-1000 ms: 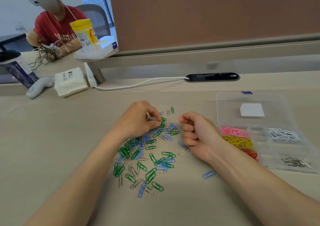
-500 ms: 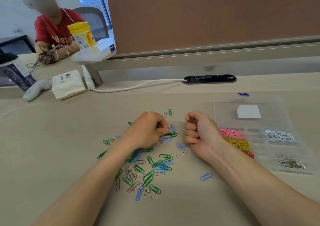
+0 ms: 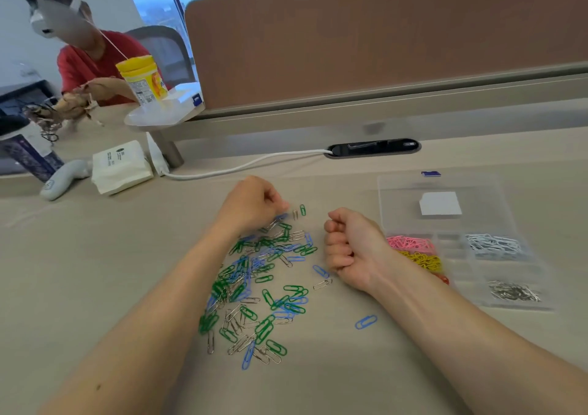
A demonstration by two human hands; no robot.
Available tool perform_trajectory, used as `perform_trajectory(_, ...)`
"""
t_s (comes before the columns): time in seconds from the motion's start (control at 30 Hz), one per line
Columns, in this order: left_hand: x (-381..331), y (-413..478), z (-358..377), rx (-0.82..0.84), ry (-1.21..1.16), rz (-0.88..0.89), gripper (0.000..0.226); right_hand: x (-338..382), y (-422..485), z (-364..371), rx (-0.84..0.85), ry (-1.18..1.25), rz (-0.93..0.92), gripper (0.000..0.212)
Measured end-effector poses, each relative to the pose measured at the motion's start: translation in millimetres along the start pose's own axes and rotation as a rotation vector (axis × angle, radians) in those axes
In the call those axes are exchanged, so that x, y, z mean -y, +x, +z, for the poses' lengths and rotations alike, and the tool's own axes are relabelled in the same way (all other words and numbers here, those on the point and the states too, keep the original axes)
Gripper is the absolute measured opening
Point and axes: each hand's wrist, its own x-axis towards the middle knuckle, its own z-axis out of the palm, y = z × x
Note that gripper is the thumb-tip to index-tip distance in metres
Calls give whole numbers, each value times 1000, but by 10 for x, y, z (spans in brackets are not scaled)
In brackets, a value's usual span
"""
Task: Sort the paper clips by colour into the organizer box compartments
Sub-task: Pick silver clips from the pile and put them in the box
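- The left hand (image 3: 251, 205) lay at the far end of the clip pile (image 3: 254, 282), fingers curled, tips down among the clips; whether its grip pinched one could not be told.
- The right hand (image 3: 353, 251) rested on its side on the counter (image 3: 95, 271), between the pile and the box (image 3: 461, 255); its grip was pressed into a fist, with nothing showing in it.
- The pile held green, blue and silver clips, loose on the counter between the forearms.
- One blue clip (image 3: 366, 321) lay apart, just beside the right forearm.
- The box stood open to the right. Pink clips (image 3: 410, 243), yellow clips (image 3: 423, 259) and red clips (image 3: 443, 278) filled its left compartments, partly hidden by the right wrist.
- White clips (image 3: 493, 244) and silver clips (image 3: 514, 291) filled its right compartments.
- A white cable (image 3: 238, 168) ran across the far counter.
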Motion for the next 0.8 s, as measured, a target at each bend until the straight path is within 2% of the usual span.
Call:
perform_trajectory(0.1, -24, 133, 134, 121, 91, -80, 29, 47, -30, -18, 16, -8, -43, 37)
perform_trajectory(0.3, -108, 215, 180, 204, 78, -71, 8, 18, 28, -37, 31, -2, -24, 35)
perform_trajectory(0.47, -131, 233, 178, 286, 170, -76, 18, 51, 25, -41, 3, 12, -49, 33)
perform_trajectory(0.63, -168, 206, 159, 247, 250, -30, 19, 60, 11, -48, -17, 22, -57, 35)
perform_trajectory(0.8, -393, -9, -20, 153, 30, 164, 11, 97, 31, -70, -18, 36, -57, 36)
